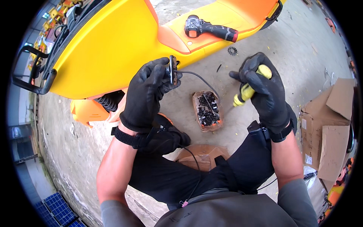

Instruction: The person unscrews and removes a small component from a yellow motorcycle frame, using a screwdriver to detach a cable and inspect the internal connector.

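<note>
Screwdriver [247, 92], bulbous yellow handle: black-gloved right hand [262, 87] curled tight round it, past small cardboard box's [211, 129] right edge. Flat, edge-on part [172, 70], thin dark cable [200, 77]: pinched in left hand [149, 81], near smooth yellow scooter's [109, 41] lower edge.

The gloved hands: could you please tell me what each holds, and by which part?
Left hand: a flat cabled part, exact grip partly hidden. Right hand: a yellow-handled tool, by the handle.
</note>
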`<state>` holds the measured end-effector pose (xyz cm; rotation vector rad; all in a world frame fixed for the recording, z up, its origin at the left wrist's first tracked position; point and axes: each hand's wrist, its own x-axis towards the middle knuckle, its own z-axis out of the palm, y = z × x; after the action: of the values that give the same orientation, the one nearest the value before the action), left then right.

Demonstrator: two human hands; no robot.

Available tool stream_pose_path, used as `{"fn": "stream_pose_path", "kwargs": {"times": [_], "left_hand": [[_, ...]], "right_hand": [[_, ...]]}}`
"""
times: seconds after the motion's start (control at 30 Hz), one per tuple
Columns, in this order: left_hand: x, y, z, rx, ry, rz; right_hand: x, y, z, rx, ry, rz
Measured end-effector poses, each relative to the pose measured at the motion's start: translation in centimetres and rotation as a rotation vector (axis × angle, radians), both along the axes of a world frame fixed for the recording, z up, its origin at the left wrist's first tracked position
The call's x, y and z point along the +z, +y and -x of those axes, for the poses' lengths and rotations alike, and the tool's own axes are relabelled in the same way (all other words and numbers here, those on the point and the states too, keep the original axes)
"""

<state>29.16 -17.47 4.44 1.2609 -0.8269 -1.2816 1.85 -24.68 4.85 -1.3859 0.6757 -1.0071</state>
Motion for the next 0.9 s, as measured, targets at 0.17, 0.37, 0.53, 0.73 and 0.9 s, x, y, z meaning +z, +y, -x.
{"fn": "stream_pose_path", "kwargs": {"times": [0.17,0.37,0.53,0.73,0.9], "left_hand": [[-1.2,-0.3,0.0,-0.074,0.052,0.017],[-0.6,-0.1,1.9,-0.135,0.044,-0.022],[-1.0,0.5,2.7,-0.173,0.014,0.018],[-0.5,0.8,3.1,-0.207,-0.091,0.026],[-0.5,0.9,3.1,-0.251,-0.150,0.092]], "right_hand": [[0.6,1.6,-2.0,0.140,0.179,-0.146],[-2.0,2.0,-4.7,0.030,0.328,0.103],[-2.5,1.5,-4.8,0.027,0.292,0.077],[-2.6,1.0,-4.0,0.121,0.294,0.005],[-2.8,1.0,-3.5,0.179,0.362,0.231]]}}
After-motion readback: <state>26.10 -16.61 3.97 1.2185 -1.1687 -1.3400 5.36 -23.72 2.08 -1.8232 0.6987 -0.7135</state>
